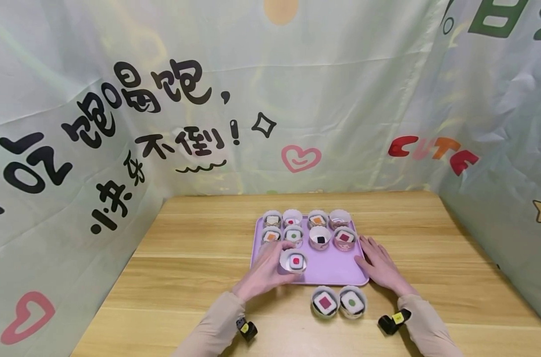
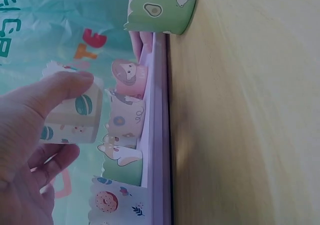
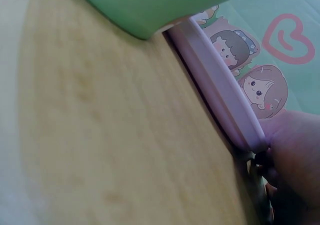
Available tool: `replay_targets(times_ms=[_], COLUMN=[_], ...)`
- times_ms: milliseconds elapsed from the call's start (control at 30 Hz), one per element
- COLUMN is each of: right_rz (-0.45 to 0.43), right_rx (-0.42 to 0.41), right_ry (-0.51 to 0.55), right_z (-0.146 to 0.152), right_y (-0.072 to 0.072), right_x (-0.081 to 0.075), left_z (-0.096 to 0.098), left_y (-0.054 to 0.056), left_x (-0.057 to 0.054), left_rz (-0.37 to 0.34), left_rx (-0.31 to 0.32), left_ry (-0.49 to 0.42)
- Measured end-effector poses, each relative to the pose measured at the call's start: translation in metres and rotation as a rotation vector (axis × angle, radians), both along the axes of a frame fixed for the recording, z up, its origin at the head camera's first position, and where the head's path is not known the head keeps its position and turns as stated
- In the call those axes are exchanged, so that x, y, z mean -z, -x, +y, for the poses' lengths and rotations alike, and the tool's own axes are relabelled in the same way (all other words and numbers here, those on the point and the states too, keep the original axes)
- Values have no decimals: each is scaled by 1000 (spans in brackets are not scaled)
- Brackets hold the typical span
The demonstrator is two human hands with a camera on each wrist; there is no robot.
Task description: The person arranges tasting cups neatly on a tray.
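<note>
My left hand [image 1: 263,270] grips a paper cup [image 1: 286,267] between thumb and fingers, over the front left of a lilac tray [image 1: 333,270]. Inside lies a white sushi-like piece [image 1: 297,261] with a red centre. In the left wrist view the held cup [image 2: 75,117] is pale with green macaron prints, raised above the tray's rim. My right hand [image 1: 380,265] rests at the tray's right edge, its fingers fairly straight; the right wrist view shows that hand [image 3: 300,145] touching the tray corner. Several similar cups, such as a pink one [image 1: 344,245], stand in two rows on the tray.
In front of the tray, two cups stand side by side on the wooden table [image 1: 186,277]: one [image 1: 325,315] with a magenta-centred piece, the other [image 1: 358,311] with a green-dotted one. A printed cloth [image 1: 364,99] hangs behind and at both sides.
</note>
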State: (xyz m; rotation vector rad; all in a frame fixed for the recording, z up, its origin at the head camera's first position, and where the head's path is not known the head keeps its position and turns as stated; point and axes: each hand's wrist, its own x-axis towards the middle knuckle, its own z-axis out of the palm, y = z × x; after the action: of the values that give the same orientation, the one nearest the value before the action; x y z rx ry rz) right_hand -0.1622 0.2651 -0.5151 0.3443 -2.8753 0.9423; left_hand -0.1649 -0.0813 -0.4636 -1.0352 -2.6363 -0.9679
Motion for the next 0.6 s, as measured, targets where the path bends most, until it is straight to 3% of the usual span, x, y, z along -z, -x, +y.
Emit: replay_targets(times_ms=[600], right_rz=[7], right_rx=[2], right_ry=[0], right_z=[-1], right_y=[-1], right_x=[0], left_z=[12], left_y=[7], left_x=[3], left_rz=[-13], left_rx=[-140], left_ry=[107])
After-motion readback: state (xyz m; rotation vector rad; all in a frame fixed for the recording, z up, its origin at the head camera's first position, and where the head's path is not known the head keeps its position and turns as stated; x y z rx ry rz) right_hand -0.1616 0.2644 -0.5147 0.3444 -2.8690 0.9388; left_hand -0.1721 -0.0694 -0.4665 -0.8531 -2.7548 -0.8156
